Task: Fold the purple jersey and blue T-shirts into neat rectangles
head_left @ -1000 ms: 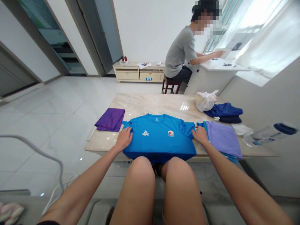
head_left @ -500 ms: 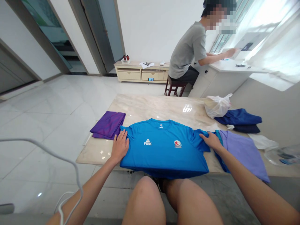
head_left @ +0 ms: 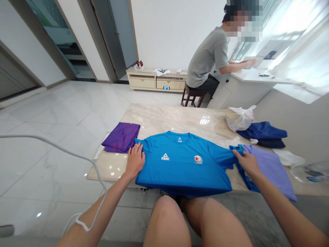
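A blue T-shirt [head_left: 183, 175] lies spread front up across the table, white logo and round badge showing, its lower part hanging over the near edge. On the left sleeve area rests my left hand [head_left: 135, 160], open, its fingers laid flat over the cloth. My right hand [head_left: 247, 164] pinches the end of the other sleeve between thumb and fingers, pulling it out sideways. A folded purple garment [head_left: 122, 137] sits just beyond my left hand. Under and beside my right hand is a pile with a lavender garment [head_left: 272, 171] on top.
The marble-look table [head_left: 159, 115] also carries a white plastic bag [head_left: 240, 118], dark blue clothes [head_left: 267, 132] and clear plastic packaging [head_left: 308, 171] at the right. A white cable [head_left: 99, 168] hangs near my left forearm. A person [head_left: 205, 58] sits at a white desk beyond.
My right hand has moved right, drawing the bunched sleeve out straighter. My left hand stays on the other sleeve. The whole view has shifted slightly.
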`<state>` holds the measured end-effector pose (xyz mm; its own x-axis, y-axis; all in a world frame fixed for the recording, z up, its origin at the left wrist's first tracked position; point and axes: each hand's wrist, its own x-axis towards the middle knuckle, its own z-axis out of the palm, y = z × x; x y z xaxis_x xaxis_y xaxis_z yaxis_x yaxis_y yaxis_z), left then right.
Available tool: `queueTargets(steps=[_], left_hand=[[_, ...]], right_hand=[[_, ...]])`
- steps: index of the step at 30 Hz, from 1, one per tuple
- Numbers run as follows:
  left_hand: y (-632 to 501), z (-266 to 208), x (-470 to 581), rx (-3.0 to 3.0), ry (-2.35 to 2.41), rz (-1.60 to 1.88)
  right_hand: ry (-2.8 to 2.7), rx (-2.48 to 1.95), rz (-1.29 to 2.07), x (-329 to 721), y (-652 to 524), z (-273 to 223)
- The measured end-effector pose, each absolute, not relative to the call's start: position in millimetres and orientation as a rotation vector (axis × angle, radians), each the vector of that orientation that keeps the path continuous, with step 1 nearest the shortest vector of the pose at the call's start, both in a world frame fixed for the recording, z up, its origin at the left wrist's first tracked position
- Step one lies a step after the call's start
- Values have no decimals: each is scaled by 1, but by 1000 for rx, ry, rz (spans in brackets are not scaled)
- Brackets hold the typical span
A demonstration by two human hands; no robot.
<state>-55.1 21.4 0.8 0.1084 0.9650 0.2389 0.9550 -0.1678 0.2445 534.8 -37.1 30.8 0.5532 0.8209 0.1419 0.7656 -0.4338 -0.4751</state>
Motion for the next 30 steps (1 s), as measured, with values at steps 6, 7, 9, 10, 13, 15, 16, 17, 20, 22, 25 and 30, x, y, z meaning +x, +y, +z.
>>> queueTargets(steps=[6,7,9,10,13,15,16,17,20,22,25,30], left_hand=[[21,2,-55,2311,2010,527],[21,2,-55,2312,2012,521],[21,3,-54,2316,2014,517],[21,3,-54,2319,2015,519],[21,3,-54,2324,2025,521],[21,3,-54,2328,2031,515],[21,2,-54,2331,2032,512],[21,2,-54,2334,2032,509],[21,2,-54,2337,2035,509],[22,3,-54,2334,2036,508],[21,4,-54,2327,2029,498],[21,3,-55,2329,2024,513]], right_hand=[[-1542,-2541,-120,498,-37,61],[-1563,-2591,-143,491,-38,65],[-1592,-2676,-128,480,-37,72],[-1618,-2702,-99,475,-36,74],[-1725,-2721,-50,461,-32,81],[-1785,-2687,-109,444,-30,86],[-1812,-2663,-130,433,-29,87],[-1853,-2620,-123,419,-28,89],[-1979,-2345,170,376,-24,91],[-1954,-2108,492,356,-21,87],[-1887,-1911,608,349,-20,66],[-2143,-1809,182,365,-34,5]])
